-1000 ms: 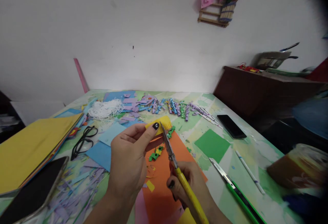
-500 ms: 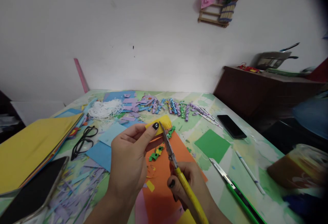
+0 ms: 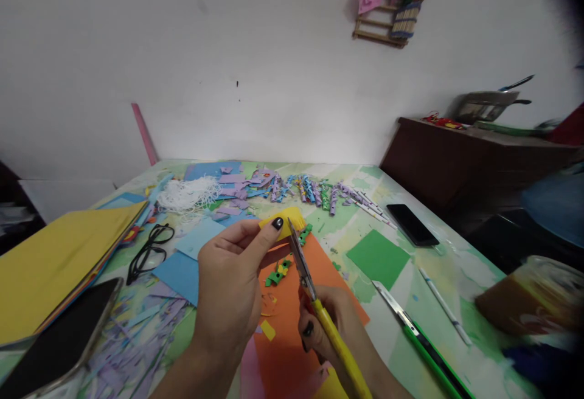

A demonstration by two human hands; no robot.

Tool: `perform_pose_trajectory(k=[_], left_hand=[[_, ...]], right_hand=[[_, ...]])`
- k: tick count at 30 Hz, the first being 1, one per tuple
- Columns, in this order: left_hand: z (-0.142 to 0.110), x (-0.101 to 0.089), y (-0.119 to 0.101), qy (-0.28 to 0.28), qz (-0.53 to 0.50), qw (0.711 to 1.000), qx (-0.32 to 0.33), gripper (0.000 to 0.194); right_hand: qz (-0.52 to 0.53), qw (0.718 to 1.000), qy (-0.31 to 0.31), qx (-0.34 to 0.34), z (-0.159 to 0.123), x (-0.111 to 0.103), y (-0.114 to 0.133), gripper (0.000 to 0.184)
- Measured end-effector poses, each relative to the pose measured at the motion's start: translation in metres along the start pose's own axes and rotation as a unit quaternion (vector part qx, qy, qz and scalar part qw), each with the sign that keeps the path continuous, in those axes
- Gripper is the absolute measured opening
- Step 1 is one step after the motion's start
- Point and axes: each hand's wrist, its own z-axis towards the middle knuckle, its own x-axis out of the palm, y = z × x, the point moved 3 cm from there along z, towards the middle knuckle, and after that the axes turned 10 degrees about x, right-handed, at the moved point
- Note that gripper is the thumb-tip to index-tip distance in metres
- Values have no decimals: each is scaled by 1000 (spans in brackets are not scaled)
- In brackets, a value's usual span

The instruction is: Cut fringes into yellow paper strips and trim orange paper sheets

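Note:
My left hand (image 3: pixel 235 274) pinches a small yellow paper piece (image 3: pixel 285 219) between thumb and fingers; its right end is cut into a fringe. Wrapped round the yellow handle of a pair of scissors (image 3: pixel 335 335) is my right hand (image 3: pixel 335 326). The scissor blades lie across the paper near the fringe, close to my left thumb. Below the hands is an orange sheet (image 3: pixel 298 332), with a green curled paper piece (image 3: pixel 278 272) bearing a yellow bit on it. A small yellow scrap (image 3: pixel 267 330) lies there too.
Purple paper strips (image 3: pixel 132 338), glasses (image 3: pixel 150 253), a phone (image 3: pixel 64 338) and coloured sheets (image 3: pixel 59 259) lie left. At the back are white string (image 3: pixel 187 195) and curled paper pieces (image 3: pixel 310 189). A green square (image 3: pixel 378 259), utility knife (image 3: pixel 420 338) and another phone (image 3: pixel 413 225) lie right.
The scissor tips have shifted slightly right along the yellow paper, towards the fringe. My left hand stays nearly still, holding the paper.

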Motion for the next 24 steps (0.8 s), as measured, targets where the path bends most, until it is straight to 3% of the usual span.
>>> perform_pose_trajectory(k=[24], left_hand=[[-1, -1, 0, 4, 4, 1000, -6, 14]], right_hand=[[10, 997, -33, 62, -1, -1, -2, 48]])
